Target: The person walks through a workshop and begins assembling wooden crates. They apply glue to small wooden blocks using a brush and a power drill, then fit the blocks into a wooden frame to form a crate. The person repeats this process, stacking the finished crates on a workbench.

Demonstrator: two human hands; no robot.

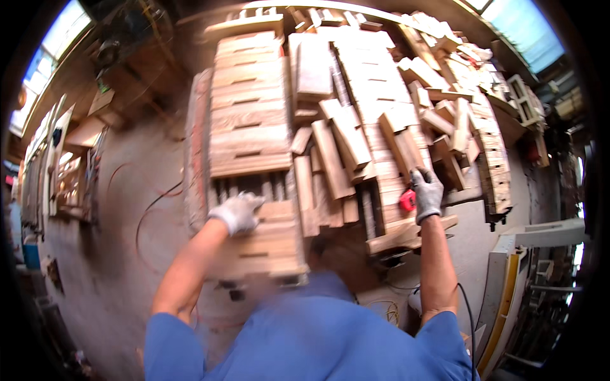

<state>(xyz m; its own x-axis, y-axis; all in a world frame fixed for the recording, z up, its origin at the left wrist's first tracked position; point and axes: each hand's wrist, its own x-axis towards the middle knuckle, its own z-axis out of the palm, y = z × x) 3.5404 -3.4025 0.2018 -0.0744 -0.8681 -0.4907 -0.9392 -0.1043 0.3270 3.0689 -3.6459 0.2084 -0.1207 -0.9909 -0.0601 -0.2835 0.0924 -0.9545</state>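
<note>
Landmark: the slatted wooden panel (249, 105), a long stack of pale boards running up the middle-left of the workbench; every place below is given from it.
Floor: grey concrete floor (121, 209) left of the panel, with a thin dark cable (147, 213) curling across it.
Left hand: the left hand (238, 213), in a grey work glove, lies at the panel's near end, fingers curled down over the top board; it presses or grips that board, though motion blur hides exactly which.
Loose offcuts: a heap of short wooden blocks (337, 152) just right of the panel, lying at mixed angles, some touching its edge.
Red tool: a small red object (407, 200), well right of the panel's near end, partly hidden by the glove; its kind cannot be told.
Right hand: the gloved right hand (427, 193), closed around the red object, resting on the boards beyond the offcuts.
Far stack: a narrow slatted strip (495, 168), furthest right of the panel.
</note>
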